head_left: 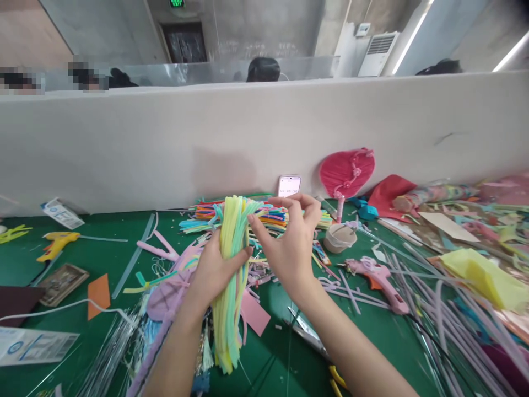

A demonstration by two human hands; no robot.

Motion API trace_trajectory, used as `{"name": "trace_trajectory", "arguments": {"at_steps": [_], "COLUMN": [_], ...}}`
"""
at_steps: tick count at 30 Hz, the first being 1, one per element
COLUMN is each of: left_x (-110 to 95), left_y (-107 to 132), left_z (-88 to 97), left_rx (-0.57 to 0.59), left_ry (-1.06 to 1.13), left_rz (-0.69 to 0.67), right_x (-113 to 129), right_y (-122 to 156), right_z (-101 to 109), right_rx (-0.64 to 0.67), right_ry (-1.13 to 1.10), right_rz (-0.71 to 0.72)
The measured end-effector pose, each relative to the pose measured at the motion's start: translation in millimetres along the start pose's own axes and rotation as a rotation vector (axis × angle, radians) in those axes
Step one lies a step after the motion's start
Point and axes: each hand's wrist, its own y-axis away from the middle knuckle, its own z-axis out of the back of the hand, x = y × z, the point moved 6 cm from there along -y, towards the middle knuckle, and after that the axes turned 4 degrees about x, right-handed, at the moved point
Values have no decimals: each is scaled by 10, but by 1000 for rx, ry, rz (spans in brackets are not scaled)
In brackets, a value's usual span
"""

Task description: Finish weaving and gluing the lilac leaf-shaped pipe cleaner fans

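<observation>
My left hand (219,270) is wrapped around a thick bundle of yellow and mint-green pipe cleaners (232,292), its thumb lying across the front. The bundle stands nearly upright over the table, its lower end leaning slightly left. Beside its top is my right hand (291,242), thumb tip close against the mint-green strands and the other fingers curved and apart. I cannot tell whether the right fingertips touch a strand. Behind the bundle lies a pile of multicoloured pipe cleaners (206,212), partly hidden by my hands.
A pink glue gun (378,278), scissors (308,331) and many lilac pipe cleaners (448,325) lie to the right. A small cup (340,238) and a phone (289,186) stand further back. Leftward are a yellow glue gun (58,242) and silvery wires (105,353). A white partition (165,143) rises behind.
</observation>
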Motion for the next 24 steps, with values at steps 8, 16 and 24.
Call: {"name": "trace_trajectory", "arguments": {"at_steps": [8,16,24], "left_x": [4,13,44], "left_y": [19,23,21], "left_z": [-104,-138,-158], "left_rx": [15,38,74], "left_ry": [-121,-155,-32], "left_rz": [-10,24,-13], "right_x": [-45,-149,-214], "right_y": [21,-23,19], "right_z": [-82,-164,-45], "right_rx": [153,223,147], "right_ry": [-15,-232,-260], "right_rz": [-130,-208,-229]}}
